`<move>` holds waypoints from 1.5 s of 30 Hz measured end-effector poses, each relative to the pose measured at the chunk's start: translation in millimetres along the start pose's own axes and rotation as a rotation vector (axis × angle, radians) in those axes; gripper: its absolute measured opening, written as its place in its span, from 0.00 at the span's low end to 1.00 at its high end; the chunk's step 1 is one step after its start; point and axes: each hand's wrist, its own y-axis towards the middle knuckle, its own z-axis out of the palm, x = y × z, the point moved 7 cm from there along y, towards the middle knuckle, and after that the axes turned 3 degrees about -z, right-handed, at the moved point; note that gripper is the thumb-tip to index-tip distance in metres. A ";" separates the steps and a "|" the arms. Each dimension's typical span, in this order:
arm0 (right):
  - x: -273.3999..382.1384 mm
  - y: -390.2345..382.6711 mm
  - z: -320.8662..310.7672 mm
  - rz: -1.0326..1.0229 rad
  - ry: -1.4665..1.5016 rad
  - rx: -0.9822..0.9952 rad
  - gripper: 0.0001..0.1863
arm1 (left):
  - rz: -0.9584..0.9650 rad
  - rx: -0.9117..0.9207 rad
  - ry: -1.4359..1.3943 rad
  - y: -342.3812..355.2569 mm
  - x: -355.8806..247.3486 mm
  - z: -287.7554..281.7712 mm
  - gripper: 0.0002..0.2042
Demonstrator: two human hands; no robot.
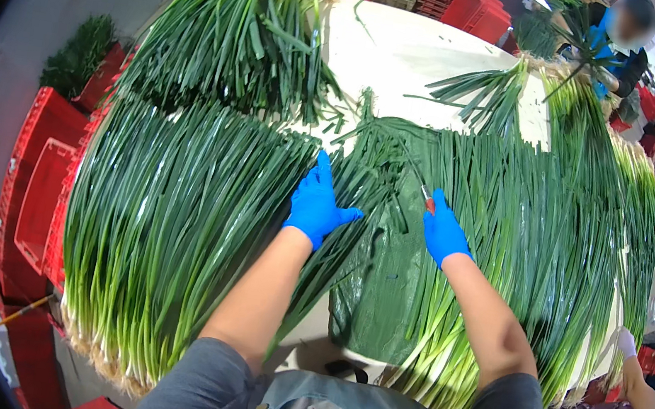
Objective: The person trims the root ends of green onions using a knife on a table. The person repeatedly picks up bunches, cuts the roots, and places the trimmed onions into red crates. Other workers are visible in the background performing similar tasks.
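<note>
My left hand point(317, 206), in a blue glove, lies on the leaf tops of a wide row of long, flat-leaved green onions point(184, 209). Its fingers are stretched out and the thumb spread. In my right hand point(444, 231), also blue-gloved, is a knife point(429, 202) with a reddish handle, its blade pointing away from me. Between the two rows is a dark green cutting board point(376, 303), with cut leaf pieces point(384, 158) at its far end. A second row of green onions point(528, 208) lies right of the board, roots toward me.
All this lies on a white table point(401, 39). An uncut-looking heap of green onions point(234, 32) lies far left, another bunch point(510, 96) far right. Red crates point(43, 173) stand left and behind. People work at right, one with a gloved hand point(626, 341) near the table edge.
</note>
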 end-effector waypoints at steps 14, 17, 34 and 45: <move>38.3 -170.0 130.7 -0.326 0.304 0.383 0.22 | -0.257 0.171 -0.639 -340.1 189.9 -150.3 0.29; 73.7 -252.8 188.5 0.194 0.680 0.992 0.28 | -0.300 0.234 -0.742 -369.1 200.7 -95.1 0.33; 159.5 -201.0 266.0 0.158 1.221 0.850 0.32 | -0.315 -0.310 0.285 -355.5 170.9 -19.5 0.46; 158.1 -265.5 257.5 0.231 1.661 1.134 0.23 | -0.200 -0.203 -0.066 -365.3 134.7 -3.5 0.45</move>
